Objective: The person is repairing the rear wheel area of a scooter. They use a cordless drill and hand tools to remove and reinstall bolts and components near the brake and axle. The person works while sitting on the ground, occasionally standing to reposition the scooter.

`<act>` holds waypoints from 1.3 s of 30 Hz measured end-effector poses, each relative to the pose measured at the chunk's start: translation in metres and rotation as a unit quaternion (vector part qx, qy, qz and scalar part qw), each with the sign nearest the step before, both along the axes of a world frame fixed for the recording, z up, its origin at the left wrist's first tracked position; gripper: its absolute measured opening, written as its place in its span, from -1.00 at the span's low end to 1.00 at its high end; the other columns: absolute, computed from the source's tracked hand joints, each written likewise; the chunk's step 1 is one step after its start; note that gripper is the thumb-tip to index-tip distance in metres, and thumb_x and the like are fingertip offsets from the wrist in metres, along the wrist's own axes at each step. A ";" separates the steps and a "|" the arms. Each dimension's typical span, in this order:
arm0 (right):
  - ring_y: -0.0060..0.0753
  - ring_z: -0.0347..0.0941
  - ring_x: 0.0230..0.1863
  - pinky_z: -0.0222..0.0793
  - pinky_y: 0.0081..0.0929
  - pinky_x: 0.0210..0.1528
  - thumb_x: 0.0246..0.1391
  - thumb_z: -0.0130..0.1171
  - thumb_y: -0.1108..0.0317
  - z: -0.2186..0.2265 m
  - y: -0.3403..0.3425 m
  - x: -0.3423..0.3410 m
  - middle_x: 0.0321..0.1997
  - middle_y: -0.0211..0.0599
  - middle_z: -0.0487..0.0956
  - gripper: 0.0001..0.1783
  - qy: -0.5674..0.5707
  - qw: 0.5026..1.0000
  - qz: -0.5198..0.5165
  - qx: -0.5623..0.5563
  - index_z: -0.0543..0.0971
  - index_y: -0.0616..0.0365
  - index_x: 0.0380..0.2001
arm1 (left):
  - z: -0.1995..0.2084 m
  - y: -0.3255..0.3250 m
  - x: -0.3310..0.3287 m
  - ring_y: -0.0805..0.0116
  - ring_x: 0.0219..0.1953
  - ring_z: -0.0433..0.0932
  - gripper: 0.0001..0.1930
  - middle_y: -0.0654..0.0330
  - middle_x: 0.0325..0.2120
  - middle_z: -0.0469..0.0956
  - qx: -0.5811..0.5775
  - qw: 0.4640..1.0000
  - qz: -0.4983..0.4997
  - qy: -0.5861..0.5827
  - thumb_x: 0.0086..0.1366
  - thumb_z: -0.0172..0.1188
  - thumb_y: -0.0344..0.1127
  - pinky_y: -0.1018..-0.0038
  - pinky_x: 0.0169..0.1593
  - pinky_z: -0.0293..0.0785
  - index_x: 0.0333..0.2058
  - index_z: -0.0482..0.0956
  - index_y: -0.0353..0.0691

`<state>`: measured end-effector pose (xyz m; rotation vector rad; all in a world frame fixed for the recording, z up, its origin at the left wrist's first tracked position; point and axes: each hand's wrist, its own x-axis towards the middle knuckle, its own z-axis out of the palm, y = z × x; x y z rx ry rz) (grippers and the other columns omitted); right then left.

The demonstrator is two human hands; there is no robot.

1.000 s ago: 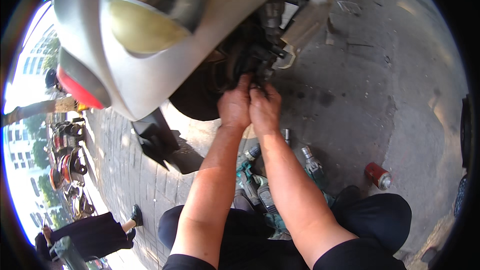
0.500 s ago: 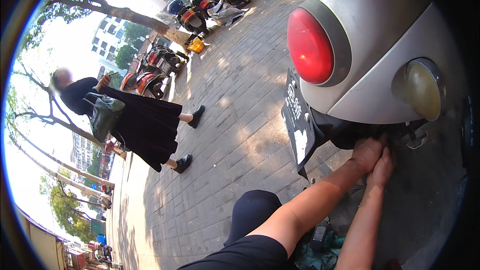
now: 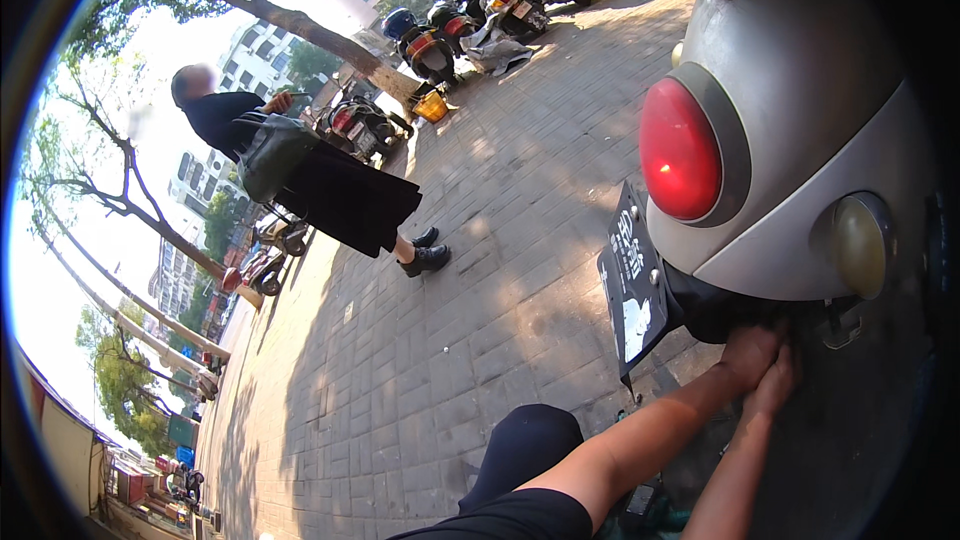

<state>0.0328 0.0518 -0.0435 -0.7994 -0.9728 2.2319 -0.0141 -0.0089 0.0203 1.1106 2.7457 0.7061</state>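
The left hand (image 3: 751, 356) and right hand (image 3: 774, 382) meet beneath a silver, rounded vehicle tail (image 3: 770, 255), which rises directly above them; neither is clearly nearer. Its dark underside (image 3: 706, 312) hides the fingertips, so I cannot tell what they grip. A black, flat plate (image 3: 640, 290) hangs just left of the hands, a yellowish round lamp (image 3: 860, 248) above right.

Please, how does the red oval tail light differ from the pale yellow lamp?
The red oval tail light is vivid; the pale yellow rounded lamp is dull. The tail light looks larger than the lamp. The tail light sits higher in view than the lamp. Both are on the silver vehicle body.
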 end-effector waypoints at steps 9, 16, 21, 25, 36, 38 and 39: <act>-0.20 0.42 0.13 0.36 -0.34 0.17 0.22 0.03 0.27 0.026 -0.006 0.001 0.22 -0.04 0.43 -0.48 -0.006 1.000 -0.012 0.001 0.39 0.38 0.17 | 0.008 -0.002 0.003 -0.11 -0.37 0.63 -0.63 -0.08 -0.45 0.62 -0.008 0.999 0.014 -0.032 0.28 0.00 -0.16 0.03 -0.29 0.54 0.03 0.39 -0.14; -0.26 0.44 -0.02 0.34 -0.42 0.05 0.13 0.02 0.39 0.038 -0.017 0.005 -0.02 -0.03 0.57 -0.62 -0.012 0.997 -0.059 0.043 0.53 0.45 -0.05 | 0.004 -0.009 0.001 -0.15 -0.36 0.61 -0.61 -0.06 -0.43 0.62 -0.025 1.000 0.007 -0.006 0.25 0.07 -0.13 -0.01 -0.33 0.52 0.07 0.39 0.09; -0.35 0.52 -0.17 0.40 -0.40 -0.08 0.12 0.04 0.41 0.046 -0.016 0.001 -0.21 -0.02 0.64 -0.71 -0.030 0.995 -0.072 0.068 0.58 0.40 -0.16 | 0.002 -0.011 -0.002 -0.19 -0.33 0.60 -0.56 -0.07 -0.42 0.62 -0.022 0.999 0.024 0.026 0.24 0.07 -0.19 0.00 -0.29 0.52 0.12 0.37 0.12; -0.17 0.56 -0.16 0.41 -0.34 -0.04 0.05 0.05 0.44 0.047 -0.017 -0.001 -0.24 0.01 0.64 -0.72 -0.037 0.989 -0.081 0.121 0.60 0.31 -0.20 | 0.006 -0.012 -0.002 -0.20 -0.32 0.60 -0.58 -0.07 -0.42 0.62 -0.001 1.000 0.008 0.028 0.24 0.09 -0.17 0.01 -0.29 0.52 0.10 0.40 0.11; -0.48 0.53 -0.42 0.41 -0.52 -0.46 0.23 0.08 0.30 -0.005 0.064 0.072 -0.31 -0.28 0.59 -0.76 -0.245 0.969 0.006 -0.006 0.56 0.27 -0.20 | -0.011 -0.017 0.011 -0.09 -0.39 0.62 -0.58 -0.03 -0.45 0.63 0.170 0.982 0.046 0.068 0.14 0.19 -0.35 0.16 -0.28 0.55 0.03 0.47 -0.05; -0.50 0.53 -0.43 0.40 -0.53 -0.47 0.19 0.11 0.27 -0.026 0.078 0.095 -0.35 -0.34 0.60 -0.76 -0.344 0.936 0.063 0.031 0.58 0.23 -0.23 | -0.028 -0.026 0.031 0.01 -0.42 0.64 -0.56 0.02 -0.48 0.62 0.209 0.971 0.115 -0.007 0.15 0.17 -0.39 0.23 -0.30 0.55 0.06 0.44 -0.07; -0.49 0.53 -0.44 0.40 -0.52 -0.47 0.18 0.12 0.26 -0.037 0.077 0.102 -0.37 -0.35 0.60 -0.76 -0.381 0.917 0.108 0.049 0.59 0.22 -0.25 | -0.039 -0.032 0.045 0.05 -0.44 0.64 -0.54 0.04 -0.50 0.62 0.251 0.959 0.130 -0.020 0.15 0.17 -0.41 0.26 -0.30 0.55 0.07 0.43 -0.09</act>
